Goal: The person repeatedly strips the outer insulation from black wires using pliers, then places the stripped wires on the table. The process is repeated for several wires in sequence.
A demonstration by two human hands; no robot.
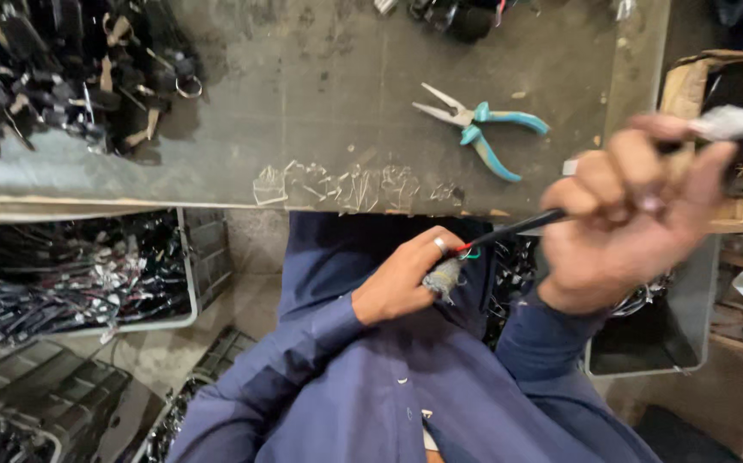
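Item: black cable [517,226], held taut just off the near edge of the worktop [320,129].

Left hand [406,279]: fingers clamped on the cable's frayed end, where red and green inner wires [468,251] are exposed.

Right hand [629,219]: fingers closed on the cable's far part and a blurred grey piece [727,123].

Handling: judged best served by a firm left pinch and a straight, steady pull.

Nearby: teal-handled pliers [479,127], lying near the worktop's right edge; dark parts heap [71,73] at its far left corner.
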